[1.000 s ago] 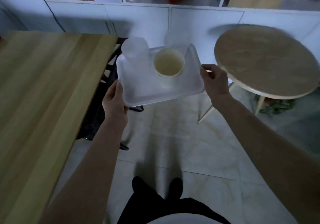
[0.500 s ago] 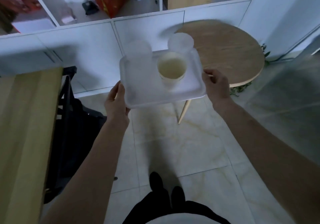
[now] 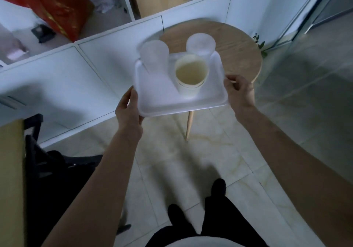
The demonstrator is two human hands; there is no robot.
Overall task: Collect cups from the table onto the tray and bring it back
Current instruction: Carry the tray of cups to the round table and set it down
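Note:
I carry a white tray [image 3: 168, 105] in the air, level, in front of my chest. My left hand [image 3: 128, 109] grips its left edge and my right hand [image 3: 239, 92] grips its right edge. Three cups stand upright on it: a paper cup [image 3: 191, 73] with a pale yellow inside at the middle, a frosted translucent cup [image 3: 154, 55] at the far left, and another frosted cup [image 3: 201, 44] at the far right corner.
A round wooden table [image 3: 235, 42] on thin legs stands just beyond the tray. A low white partition [image 3: 76, 71] runs along the left. A wooden desk edge [image 3: 11, 180] and a black chair [image 3: 53, 170] are at the left. Tiled floor lies below.
The view has swung to the right: the wooden desk slid out to the left edge and the round table came to the centre behind the tray. Both hands kept their hold.

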